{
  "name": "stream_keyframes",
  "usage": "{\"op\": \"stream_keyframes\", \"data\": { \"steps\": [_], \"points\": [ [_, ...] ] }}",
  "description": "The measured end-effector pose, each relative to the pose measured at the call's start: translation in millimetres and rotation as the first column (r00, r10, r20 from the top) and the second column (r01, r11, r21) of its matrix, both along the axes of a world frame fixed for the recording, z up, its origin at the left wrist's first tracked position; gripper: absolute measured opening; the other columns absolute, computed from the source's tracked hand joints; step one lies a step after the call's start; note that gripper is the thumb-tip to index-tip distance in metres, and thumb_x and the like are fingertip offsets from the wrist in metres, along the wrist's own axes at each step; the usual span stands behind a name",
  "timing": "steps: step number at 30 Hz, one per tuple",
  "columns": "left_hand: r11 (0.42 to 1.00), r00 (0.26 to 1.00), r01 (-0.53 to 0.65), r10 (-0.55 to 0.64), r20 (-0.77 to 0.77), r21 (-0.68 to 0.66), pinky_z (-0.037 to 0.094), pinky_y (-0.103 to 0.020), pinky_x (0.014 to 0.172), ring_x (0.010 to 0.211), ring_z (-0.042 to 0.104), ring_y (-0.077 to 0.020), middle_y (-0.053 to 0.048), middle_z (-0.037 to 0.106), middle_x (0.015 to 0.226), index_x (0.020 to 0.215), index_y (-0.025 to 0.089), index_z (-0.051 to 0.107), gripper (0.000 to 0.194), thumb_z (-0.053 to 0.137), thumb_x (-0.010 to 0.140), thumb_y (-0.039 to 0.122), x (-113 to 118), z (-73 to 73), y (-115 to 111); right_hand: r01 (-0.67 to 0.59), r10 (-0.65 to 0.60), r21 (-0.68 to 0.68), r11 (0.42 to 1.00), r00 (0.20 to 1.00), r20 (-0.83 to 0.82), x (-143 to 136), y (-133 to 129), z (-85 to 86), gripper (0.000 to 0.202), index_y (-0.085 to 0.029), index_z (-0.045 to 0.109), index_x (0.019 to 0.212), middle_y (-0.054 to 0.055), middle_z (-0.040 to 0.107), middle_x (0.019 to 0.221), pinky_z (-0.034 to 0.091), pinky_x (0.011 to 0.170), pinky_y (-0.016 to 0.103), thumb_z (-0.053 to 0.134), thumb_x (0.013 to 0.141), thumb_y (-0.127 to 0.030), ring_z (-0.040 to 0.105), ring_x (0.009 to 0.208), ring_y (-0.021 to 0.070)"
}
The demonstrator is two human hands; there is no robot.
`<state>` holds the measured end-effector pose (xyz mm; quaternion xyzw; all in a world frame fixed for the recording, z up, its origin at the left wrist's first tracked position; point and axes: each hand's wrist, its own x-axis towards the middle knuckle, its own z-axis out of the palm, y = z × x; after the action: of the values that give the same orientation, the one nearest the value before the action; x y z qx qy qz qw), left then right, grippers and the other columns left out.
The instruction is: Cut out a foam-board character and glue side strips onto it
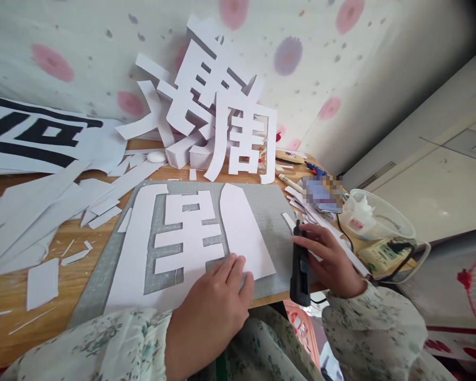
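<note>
My left hand (214,307) lies with its fingers stretched out on a white board cut-out (190,233) shaped like part of a character. Its fingertips also reach the lower left edge of a separate white board piece (246,233) with a rounded top. Both pieces rest on a grey cutting mat (277,211). At the mat's right edge, my right hand (327,259) holds a black utility knife (300,264) upright between thumb and fingers. No blade can be made out. A small white strip (289,220) lies just beyond the knife.
Finished white cut-out characters (241,132) lean on the back wall. White offcuts (31,211) cover the table's left side, below a black-printed sheet (35,132). On the right are a phone-like item (323,196), a clear plastic bowl (396,211) with a white bottle (359,214), and cables.
</note>
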<state>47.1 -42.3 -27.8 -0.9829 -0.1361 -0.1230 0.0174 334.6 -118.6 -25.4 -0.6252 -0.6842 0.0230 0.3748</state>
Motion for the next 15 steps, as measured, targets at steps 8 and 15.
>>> {"op": "stream_keyframes", "data": {
  "steps": [8, 15],
  "points": [
    [0.999, 0.998, 0.031, -0.032, 0.06, 0.028, 0.058, -0.052, 0.087, 0.119, 0.064, -0.0446, -0.033, 0.063, 0.13, 0.124, 0.001, 0.062, 0.04, 0.044, 0.089, 0.007, -0.6, -5.3, 0.9, 0.08, 0.136, 0.193, 0.978, 0.455, -0.88, -88.9, 43.4, -1.9, 0.021, -0.029, 0.07, 0.089, 0.002, 0.06, 0.106, 0.049, 0.063, 0.031, 0.08, 0.076, -0.041, 0.06, 0.069, 0.0136],
    [0.994, 0.992, 0.063, -0.072, 0.103, 0.085, 0.06, -0.047, 0.078, 0.109, 0.071, -0.0395, -0.028, 0.069, 0.121, 0.116, 0.004, 0.068, 0.042, 0.037, 0.088, 0.007, -0.7, -2.3, 6.1, 0.127, -0.102, -0.024, 0.992, 0.654, -0.75, -94.5, 56.1, -7.0, 0.021, -0.025, 0.069, 0.089, 0.006, 0.064, 0.103, 0.048, 0.062, 0.033, 0.072, 0.083, -0.045, 0.057, 0.068, 0.015]
  ]
}}
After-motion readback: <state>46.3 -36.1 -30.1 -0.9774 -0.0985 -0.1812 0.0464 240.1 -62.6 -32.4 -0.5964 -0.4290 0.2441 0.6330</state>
